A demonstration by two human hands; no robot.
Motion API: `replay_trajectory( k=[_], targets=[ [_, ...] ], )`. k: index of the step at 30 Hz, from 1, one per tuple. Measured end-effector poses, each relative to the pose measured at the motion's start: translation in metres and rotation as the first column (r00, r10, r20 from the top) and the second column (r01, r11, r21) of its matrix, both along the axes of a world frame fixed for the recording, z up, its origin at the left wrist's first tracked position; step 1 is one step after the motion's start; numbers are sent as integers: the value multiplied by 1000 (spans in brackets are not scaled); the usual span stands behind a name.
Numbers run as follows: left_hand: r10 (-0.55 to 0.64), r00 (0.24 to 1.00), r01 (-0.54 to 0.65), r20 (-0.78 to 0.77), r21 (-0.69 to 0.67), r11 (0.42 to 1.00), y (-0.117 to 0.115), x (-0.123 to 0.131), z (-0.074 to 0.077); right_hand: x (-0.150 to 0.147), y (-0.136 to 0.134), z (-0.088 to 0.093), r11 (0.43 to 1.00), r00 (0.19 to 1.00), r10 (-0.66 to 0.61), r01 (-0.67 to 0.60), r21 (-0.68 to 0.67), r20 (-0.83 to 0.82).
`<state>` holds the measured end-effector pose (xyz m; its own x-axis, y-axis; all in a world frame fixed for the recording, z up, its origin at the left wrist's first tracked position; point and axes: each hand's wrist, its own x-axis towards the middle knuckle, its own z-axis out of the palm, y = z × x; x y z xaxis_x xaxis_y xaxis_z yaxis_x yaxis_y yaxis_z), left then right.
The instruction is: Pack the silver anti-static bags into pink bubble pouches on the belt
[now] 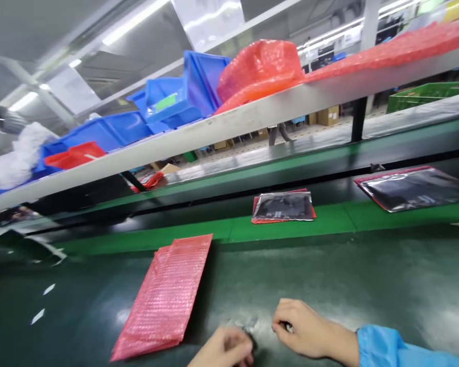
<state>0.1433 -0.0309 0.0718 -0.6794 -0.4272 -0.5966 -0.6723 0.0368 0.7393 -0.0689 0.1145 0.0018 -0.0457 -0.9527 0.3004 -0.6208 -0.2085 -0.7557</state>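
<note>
At the lower edge of the view my left hand (227, 349) is closed, its fingers curled above the dark green worktop (329, 275). Something small, dark and partly clear shows at its fingertips, too blurred to name. My right hand (302, 329), in a blue sleeve (390, 349), is also closed, with thumb and index finger bent together; a small pale and dark bit shows inside the curl. Left of my left hand lies a stack of pink bubble-wrap bags (168, 295), apart from both hands.
Two dark flat items in clear film, one small (285, 206) and one larger (421, 188), lie on red sheets along the green strip (199, 234). Above runs a white shelf (168, 145) with blue bins (199, 81) and red bubble wrap (260, 66). White scraps (38, 316) lie at left.
</note>
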Motion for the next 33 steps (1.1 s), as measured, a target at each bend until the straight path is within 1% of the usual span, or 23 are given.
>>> replay_trajectory(
  k=[1, 2, 3, 4, 5, 6, 7, 8, 10, 12, 14, 16, 17, 19, 21, 23, 25, 27, 28, 29, 31, 32, 33],
  targets=[
    [-24, 996, 15, -80, -106, 994, -4, -27, -3, -3, -2, -1, 1000, 1000, -15, 15, -26, -12],
    [-15, 984, -35, -178, -274, 961, -12, -56, -6, -9, -4, -2, 998, 999, -43, 41, -56, -22],
    [10, 959, -138, -282, -438, 888, -25, -85, -10, -16, -7, -3, 993, 996, -83, 81, -89, -28],
    [39, 926, -262, -375, -565, 782, -40, -113, -15, -26, -10, -3, 984, 990, -136, 131, -124, -31],
    [65, 893, -373, -445, -652, 660, -57, -139, -20, -38, -14, -4, 969, 980, -197, 189, -160, -35],
    [82, 879, -429, -469, -706, 564, -75, -163, -25, -53, -17, -4, 947, 963, -268, 255, -197, -39],
    [118, 878, -458, -465, -738, 496, -93, -184, -30, -71, -21, -5, 916, 937, -346, 328, -230, -45],
    [148, 881, -464, -449, -762, 452, -109, -202, -34, -89, -24, -6, 878, 901, -430, 404, -256, -54],
    [163, 905, -425, -394, -806, 413, -137, -229, -40, -129, -29, -7, 780, 796, -600, 560, -280, -80],
    [120, 943, -332, -309, -862, 383, -155, -247, -47, -165, -30, -7, 673, 672, -733, 693, -259, -104],
    [88, 966, -259, -243, -906, 335, -166, -257, -53, -192, -30, -5, 597, 584, -802, 778, -198, -125],
    [88, 973, -228, -212, -929, 291, -168, -260, -58, -208, -34, 0, 547, 534, -834, 832, -89, -137],
    [96, 974, -223, -204, -934, 280, -167, -261, -59, -213, -38, 3, 524, 516, -845, 851, -22, -141],
    [113, 974, -221, -196, -933, 284, -161, -261, -59, -220, -50, 11, 469, 485, -863, 873, 135, -142],
    [132, 972, -225, -192, -924, 309, -154, -261, -57, -226, -66, 18, 419, 463, -875, 870, 260, -141],
    [146, 969, -238, -199, -912, 335, -150, -261, -55, -233, -82, 21, 391, 451, -882, 863, 321, -138],
    [150, 963, -265, -224, -894, 361, -149, -261, -55, -240, -93, 22, 382, 440, -890, 862, 333, -119],
    [146, 949, -315, -280, -862, 397, -150, -259, -53, -243, -99, 21, 392, 436, -898, 855, 339, -61],
    [142, 937, -349, -319, -833, 429, -151, -258, -52, -244, -100, 21, 410, 440, -898, 847, 339, -12],
    [144, 920, -388, -365, -791, 473, -152, -256, -50, -242, -99, 21, 435, 446, -894, 835, 337, 47],
    [183, 866, -477, -466, -654, 587, -151, -253, -43, -234, -95, 22, 494, 458, -869, 808, 322, 187],
    [227, 822, -528, -522, -549, 648, -149, -251, -39, -227, -91, 22, 524, 461, -849, 793, 309, 256],
    [288, 764, -579, -578, -415, 702, -145, -248, -36, -218, -86, 22, 552, 464, -826, 780, 294, 320]
  ],
)
